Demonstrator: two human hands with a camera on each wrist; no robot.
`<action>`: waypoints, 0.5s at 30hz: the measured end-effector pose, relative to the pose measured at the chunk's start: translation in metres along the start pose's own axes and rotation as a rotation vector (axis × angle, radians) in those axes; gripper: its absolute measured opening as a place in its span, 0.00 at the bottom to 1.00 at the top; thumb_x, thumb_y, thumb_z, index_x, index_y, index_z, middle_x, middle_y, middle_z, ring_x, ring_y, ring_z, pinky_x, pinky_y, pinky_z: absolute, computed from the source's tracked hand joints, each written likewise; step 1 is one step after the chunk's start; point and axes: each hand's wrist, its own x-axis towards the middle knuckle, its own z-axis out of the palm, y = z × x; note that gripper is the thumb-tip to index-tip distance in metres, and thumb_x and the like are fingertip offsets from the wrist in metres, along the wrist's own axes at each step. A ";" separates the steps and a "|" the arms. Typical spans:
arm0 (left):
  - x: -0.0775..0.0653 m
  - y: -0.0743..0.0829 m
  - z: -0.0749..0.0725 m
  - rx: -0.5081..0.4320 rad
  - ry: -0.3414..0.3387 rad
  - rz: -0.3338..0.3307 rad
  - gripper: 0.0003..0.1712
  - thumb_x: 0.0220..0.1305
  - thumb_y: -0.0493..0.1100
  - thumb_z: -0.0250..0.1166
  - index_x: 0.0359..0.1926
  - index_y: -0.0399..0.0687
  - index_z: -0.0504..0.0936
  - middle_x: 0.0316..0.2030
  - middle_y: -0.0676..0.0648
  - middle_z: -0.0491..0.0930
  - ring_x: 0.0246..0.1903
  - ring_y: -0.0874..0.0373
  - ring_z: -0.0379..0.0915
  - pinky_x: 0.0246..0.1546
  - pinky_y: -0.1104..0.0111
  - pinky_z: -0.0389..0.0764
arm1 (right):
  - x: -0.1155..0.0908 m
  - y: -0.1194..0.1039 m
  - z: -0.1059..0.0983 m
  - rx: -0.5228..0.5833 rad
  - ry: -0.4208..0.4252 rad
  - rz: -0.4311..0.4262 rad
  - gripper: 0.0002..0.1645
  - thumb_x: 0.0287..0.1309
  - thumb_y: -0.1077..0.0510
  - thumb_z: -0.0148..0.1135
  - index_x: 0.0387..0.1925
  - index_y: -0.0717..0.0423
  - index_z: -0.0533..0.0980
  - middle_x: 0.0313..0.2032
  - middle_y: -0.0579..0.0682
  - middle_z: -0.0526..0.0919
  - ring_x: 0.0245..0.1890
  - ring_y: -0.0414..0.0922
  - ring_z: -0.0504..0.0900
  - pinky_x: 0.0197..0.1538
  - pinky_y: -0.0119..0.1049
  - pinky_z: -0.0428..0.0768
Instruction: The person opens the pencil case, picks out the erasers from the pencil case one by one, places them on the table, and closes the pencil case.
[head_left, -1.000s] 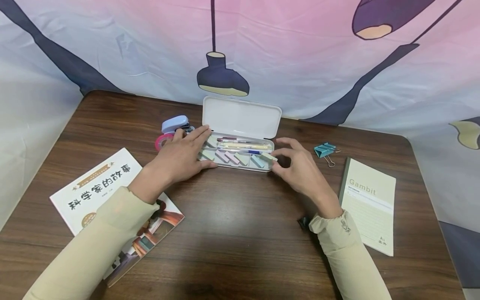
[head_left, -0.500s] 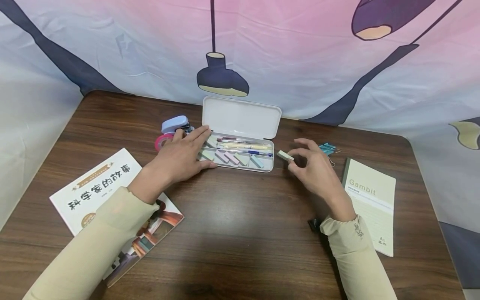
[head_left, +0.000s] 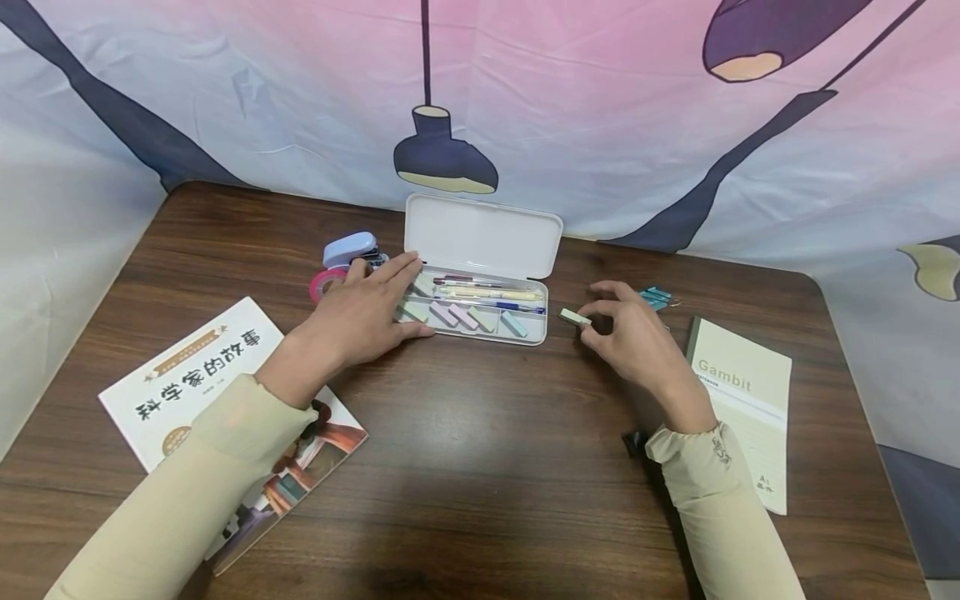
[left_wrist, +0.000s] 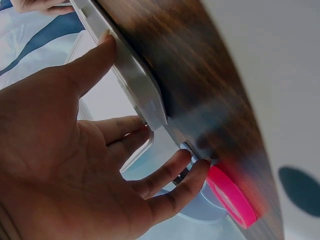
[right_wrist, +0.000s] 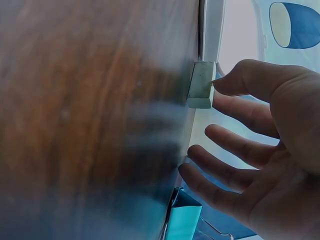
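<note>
An open white pencil case [head_left: 483, 229] stands at the back of the table with its lid up. Inside lie several pens [head_left: 491, 293] and several pastel erasers [head_left: 463, 317]. My left hand [head_left: 360, 312] holds the left end of the case; in the left wrist view the thumb [left_wrist: 97, 60] lies against its front wall and the fingers reach to its end corner. To the right of the case, my right hand [head_left: 630, 333] pinches a pale green eraser [right_wrist: 201, 82] between thumb and forefinger, close over the table, the other fingers spread.
Behind the left hand are a blue stapler [head_left: 351, 247] and a pink tape roll [head_left: 322, 283]. A white book [head_left: 202, 367] lies under the left forearm. Teal binder clips [head_left: 656, 296] and a notebook [head_left: 742, 400] lie right of the right hand. A printed cloth hangs behind the table.
My right hand has carried the pale green eraser from the case's right end out to the right and turned it a little. The left hand has stayed in place on the case.
</note>
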 end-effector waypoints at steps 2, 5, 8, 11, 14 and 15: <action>0.000 -0.001 0.000 -0.002 0.004 0.000 0.57 0.80 0.67 0.70 0.93 0.46 0.55 0.94 0.42 0.52 0.72 0.27 0.65 0.68 0.29 0.79 | 0.000 0.000 0.000 -0.004 0.002 -0.004 0.18 0.76 0.62 0.67 0.60 0.64 0.90 0.80 0.63 0.76 0.78 0.68 0.77 0.73 0.66 0.80; 0.001 -0.003 0.003 -0.001 0.022 0.003 0.58 0.78 0.68 0.71 0.93 0.47 0.57 0.94 0.43 0.54 0.71 0.28 0.66 0.67 0.29 0.80 | 0.000 0.001 0.000 -0.009 0.006 -0.005 0.17 0.76 0.62 0.67 0.59 0.63 0.90 0.80 0.63 0.76 0.78 0.68 0.77 0.73 0.66 0.80; 0.003 -0.007 0.007 0.002 0.041 0.011 0.59 0.77 0.71 0.71 0.93 0.49 0.57 0.94 0.45 0.54 0.69 0.30 0.66 0.65 0.30 0.81 | 0.000 0.000 0.000 -0.013 0.007 -0.002 0.17 0.76 0.62 0.68 0.60 0.62 0.90 0.80 0.62 0.76 0.78 0.68 0.77 0.73 0.67 0.80; 0.007 -0.011 0.012 0.008 0.052 0.018 0.59 0.77 0.73 0.70 0.93 0.51 0.57 0.94 0.46 0.55 0.68 0.30 0.67 0.63 0.30 0.82 | -0.001 -0.001 0.000 -0.017 0.006 -0.001 0.17 0.75 0.62 0.69 0.60 0.61 0.91 0.80 0.62 0.76 0.79 0.68 0.76 0.73 0.67 0.80; 0.005 -0.009 0.009 0.009 0.040 0.015 0.59 0.78 0.71 0.70 0.93 0.49 0.57 0.94 0.45 0.54 0.69 0.29 0.66 0.64 0.30 0.82 | -0.002 -0.002 -0.001 -0.023 0.003 -0.004 0.17 0.75 0.62 0.70 0.60 0.59 0.91 0.80 0.62 0.75 0.78 0.69 0.76 0.73 0.67 0.80; 0.004 -0.008 0.008 0.007 0.035 0.010 0.59 0.78 0.70 0.71 0.93 0.49 0.56 0.94 0.44 0.53 0.69 0.29 0.66 0.64 0.30 0.81 | -0.002 -0.002 -0.001 -0.024 0.002 -0.005 0.17 0.74 0.63 0.71 0.60 0.59 0.91 0.80 0.62 0.75 0.78 0.69 0.76 0.73 0.67 0.80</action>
